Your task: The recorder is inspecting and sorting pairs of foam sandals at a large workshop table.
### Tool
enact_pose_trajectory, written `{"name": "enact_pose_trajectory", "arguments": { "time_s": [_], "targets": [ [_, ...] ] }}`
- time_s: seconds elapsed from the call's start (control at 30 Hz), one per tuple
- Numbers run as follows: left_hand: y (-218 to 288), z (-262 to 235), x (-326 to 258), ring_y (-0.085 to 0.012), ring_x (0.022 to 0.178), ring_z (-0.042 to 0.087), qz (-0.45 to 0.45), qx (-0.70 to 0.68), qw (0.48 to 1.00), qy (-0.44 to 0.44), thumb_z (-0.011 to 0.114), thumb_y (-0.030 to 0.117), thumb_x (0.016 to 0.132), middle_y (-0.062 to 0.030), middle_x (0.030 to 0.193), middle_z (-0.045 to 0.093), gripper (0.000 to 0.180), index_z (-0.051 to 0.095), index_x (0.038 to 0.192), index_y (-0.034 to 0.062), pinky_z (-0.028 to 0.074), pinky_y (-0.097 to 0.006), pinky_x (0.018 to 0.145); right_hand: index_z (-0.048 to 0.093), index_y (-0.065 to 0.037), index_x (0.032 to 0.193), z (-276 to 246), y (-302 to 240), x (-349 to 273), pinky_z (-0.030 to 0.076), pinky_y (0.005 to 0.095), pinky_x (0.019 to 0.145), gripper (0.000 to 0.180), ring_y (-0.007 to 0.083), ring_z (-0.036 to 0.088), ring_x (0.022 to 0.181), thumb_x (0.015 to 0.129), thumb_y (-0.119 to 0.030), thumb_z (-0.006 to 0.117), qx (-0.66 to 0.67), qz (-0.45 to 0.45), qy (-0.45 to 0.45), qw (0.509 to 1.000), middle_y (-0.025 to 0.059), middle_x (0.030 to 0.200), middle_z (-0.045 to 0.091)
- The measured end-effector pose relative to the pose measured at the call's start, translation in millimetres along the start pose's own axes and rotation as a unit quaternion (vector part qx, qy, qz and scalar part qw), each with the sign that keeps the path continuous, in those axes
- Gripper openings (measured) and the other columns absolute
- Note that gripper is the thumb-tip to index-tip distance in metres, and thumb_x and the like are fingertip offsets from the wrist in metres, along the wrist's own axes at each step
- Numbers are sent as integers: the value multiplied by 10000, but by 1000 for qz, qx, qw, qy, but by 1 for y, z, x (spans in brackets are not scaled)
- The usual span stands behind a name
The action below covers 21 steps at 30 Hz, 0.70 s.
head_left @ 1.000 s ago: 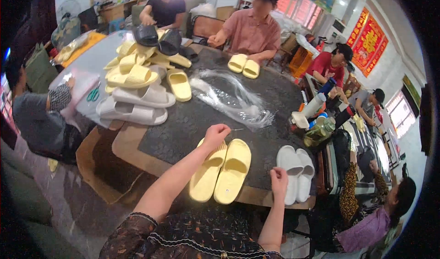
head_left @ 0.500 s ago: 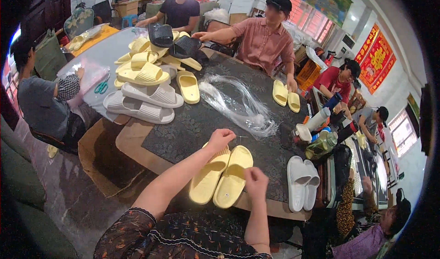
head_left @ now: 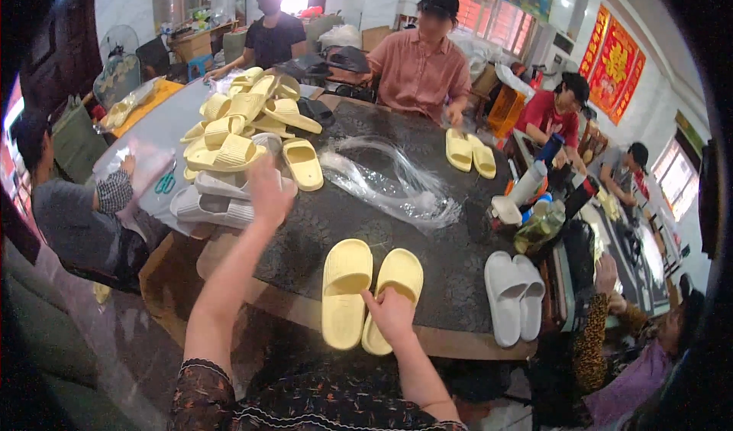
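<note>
Both slipper [head_left: 345, 292] heels partly behind right hand [head_left: 392, 316].

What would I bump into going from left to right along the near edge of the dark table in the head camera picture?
Left hand raised near the pile of white foam slippers → pair of pale yellow foam slippers with the right hand on them → pair of white foam slippers.

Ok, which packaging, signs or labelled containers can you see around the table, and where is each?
Clear plastic bags: crumpled, transparent, mid-table beyond the yellow slippers under the right hand.
Red wall hangings: two tall rectangles with gold markings, on the far right wall.
Cardboard box: brown, open, on the floor beneath the left hand.
</note>
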State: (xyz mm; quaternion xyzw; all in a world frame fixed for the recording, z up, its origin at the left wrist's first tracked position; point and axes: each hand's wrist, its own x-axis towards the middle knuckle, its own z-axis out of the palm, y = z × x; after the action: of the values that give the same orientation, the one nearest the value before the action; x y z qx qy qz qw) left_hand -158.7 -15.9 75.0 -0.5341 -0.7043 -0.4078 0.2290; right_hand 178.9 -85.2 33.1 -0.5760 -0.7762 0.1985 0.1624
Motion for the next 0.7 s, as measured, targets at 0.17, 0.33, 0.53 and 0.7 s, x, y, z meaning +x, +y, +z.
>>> {"name": "enact_pose_trajectory", "arguments": {
  "time_s": [0.17, 0.33, 0.53, 0.7],
  "targets": [
    [-129, -29, 45, -450, 1278, 321, -175, 166, 970, -15, 715, 438, 717, -318, 1341, 390, 1019, 180, 1416, -73, 224, -471, 1093, 643, -17, 645, -11, -9, 13, 498, 405, 580, 652, 304, 628, 565, 817, -635, 525, -48, -14, -25, 998, 146, 587, 617],
    [-138, -42, 43, -393, 1030, 519, -186, 113, 972, -86, 761, 243, 688, -208, 1078, 609, 507, 595, 1090, -17, 413, -448, 906, 654, -45, 635, 10, 15, 17, 499, 413, 514, 528, 292, 627, 527, 872, -486, 486, -31, -30, 61, 997, 140, 572, 621],
    [-97, -66, 32, -268, 872, 512, -91, 5, 996, 18, 706, 161, 772, -144, 859, 568, 314, 576, 994, -20, 404, -378, 762, 650, -59, 641, 3, 29, 6, 497, 425, 546, 446, 289, 623, 534, 874, -405, 492, -16, -55, 41, 998, 135, 575, 614],
    [21, -118, 14, -122, 845, 548, -117, -319, 940, -20, 612, 77, 871, -50, 1037, 607, 246, 572, 1096, -15, 435, -257, 746, 657, -46, 664, -20, 62, -7, 511, 424, 585, 464, 303, 630, 556, 872, -424, 485, -31, -25, 49, 998, 146, 587, 617]
  ]
}}
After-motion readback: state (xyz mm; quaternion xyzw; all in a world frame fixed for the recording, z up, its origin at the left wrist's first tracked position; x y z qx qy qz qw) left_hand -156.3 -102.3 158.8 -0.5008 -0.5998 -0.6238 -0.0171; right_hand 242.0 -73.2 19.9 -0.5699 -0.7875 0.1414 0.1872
